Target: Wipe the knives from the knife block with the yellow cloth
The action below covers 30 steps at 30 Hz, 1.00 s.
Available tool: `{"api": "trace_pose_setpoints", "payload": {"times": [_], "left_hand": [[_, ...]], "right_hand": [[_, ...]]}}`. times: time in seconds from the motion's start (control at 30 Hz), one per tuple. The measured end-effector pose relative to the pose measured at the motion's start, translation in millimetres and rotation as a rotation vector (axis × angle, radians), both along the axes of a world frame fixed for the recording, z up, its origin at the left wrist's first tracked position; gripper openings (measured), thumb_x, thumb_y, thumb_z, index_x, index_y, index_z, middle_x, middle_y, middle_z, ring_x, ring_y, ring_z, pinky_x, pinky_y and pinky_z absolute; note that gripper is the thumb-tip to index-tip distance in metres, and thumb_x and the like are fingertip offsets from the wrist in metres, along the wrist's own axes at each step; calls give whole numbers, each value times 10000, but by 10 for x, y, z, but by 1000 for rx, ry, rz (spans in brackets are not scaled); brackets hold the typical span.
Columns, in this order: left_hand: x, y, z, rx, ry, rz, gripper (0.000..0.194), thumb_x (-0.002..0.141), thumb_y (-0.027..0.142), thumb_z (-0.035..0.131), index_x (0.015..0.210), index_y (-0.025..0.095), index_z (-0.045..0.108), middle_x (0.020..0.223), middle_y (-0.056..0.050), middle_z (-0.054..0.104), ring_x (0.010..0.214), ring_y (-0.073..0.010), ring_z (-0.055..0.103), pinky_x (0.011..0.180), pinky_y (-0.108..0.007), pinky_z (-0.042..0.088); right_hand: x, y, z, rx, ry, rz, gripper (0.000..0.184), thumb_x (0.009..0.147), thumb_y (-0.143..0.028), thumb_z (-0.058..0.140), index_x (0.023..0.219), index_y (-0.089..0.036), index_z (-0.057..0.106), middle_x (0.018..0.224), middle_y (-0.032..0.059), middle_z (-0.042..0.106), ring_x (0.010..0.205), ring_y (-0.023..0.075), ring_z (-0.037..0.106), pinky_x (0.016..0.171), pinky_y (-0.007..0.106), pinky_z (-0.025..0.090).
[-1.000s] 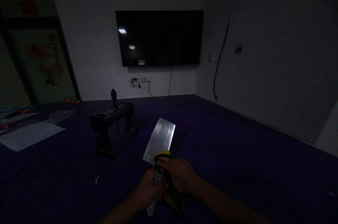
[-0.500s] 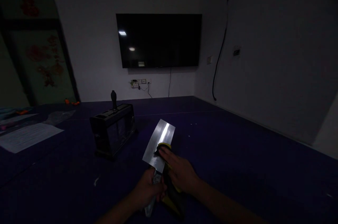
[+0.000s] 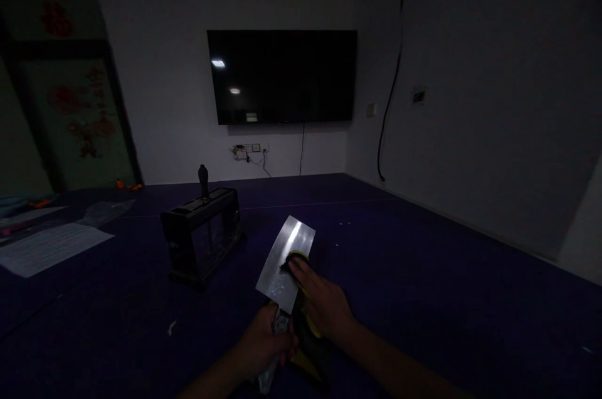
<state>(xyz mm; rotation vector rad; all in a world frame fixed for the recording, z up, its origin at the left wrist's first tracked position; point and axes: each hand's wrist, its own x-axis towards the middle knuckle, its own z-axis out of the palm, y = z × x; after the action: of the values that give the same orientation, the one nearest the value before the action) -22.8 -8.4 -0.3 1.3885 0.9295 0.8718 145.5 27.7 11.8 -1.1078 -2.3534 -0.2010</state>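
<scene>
A cleaver (image 3: 282,264) with a broad, shiny blade is tilted up in front of me, and its handle (image 3: 268,377) points toward me. My left hand (image 3: 263,339) is wrapped round that handle. Across the blade's right side, my right hand (image 3: 324,302) presses a dark cloth with yellow edging (image 3: 310,324) onto the metal. The cloth hangs down beside the handle, partly hidden by my fingers. Left of the cleaver stands a black knife block (image 3: 202,229) with clear sides, and one black handle (image 3: 203,179) sticks up out of it.
The dark purple surface (image 3: 423,298) stretches to the walls. At the left lie printed paper (image 3: 54,248), a clear plastic bag (image 3: 106,212) and small orange items (image 3: 129,186). A white scrap (image 3: 172,327) lies nearer. A television (image 3: 285,77) hangs on the far wall.
My right hand and the cloth have slid slightly up and right along the blade. The cleaver has shifted a little right and down. The view has tilted slightly.
</scene>
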Motion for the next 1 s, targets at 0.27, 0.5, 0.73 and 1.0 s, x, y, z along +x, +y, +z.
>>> {"api": "trace_pose_setpoints", "payload": {"times": [0.27,0.5,0.73,1.0], "left_hand": [[-3,-49,19,0,-35,-50,326,540,357,705,667,147,490,467,47,522,372,-60,441,375,-167,320],[-4,-17,-31,-40,-44,-15,278,514,296,692,627,154,481,414,60,501,326,-68,430,355,-172,305],[9,25,-80,-62,-61,14,217,529,270,653,621,138,507,421,41,520,327,-74,443,374,-178,314],[5,-16,-10,-74,22,-12,208,524,241,650,631,149,497,423,51,507,338,-76,440,353,-170,282]], "right_hand": [[92,116,12,208,48,-181,871,665,57,383,1409,-275,77,1437,28,260,1052,188,556,800,289,506],[102,103,-30,239,33,-104,748,699,37,369,1384,-234,237,1406,49,321,1033,167,569,801,270,503],[71,42,-30,132,34,130,691,692,10,352,1344,-218,330,1379,32,380,1108,132,519,865,259,471],[101,119,33,0,130,-104,826,658,45,362,1395,-273,170,1439,16,264,1152,167,481,831,276,493]]}}
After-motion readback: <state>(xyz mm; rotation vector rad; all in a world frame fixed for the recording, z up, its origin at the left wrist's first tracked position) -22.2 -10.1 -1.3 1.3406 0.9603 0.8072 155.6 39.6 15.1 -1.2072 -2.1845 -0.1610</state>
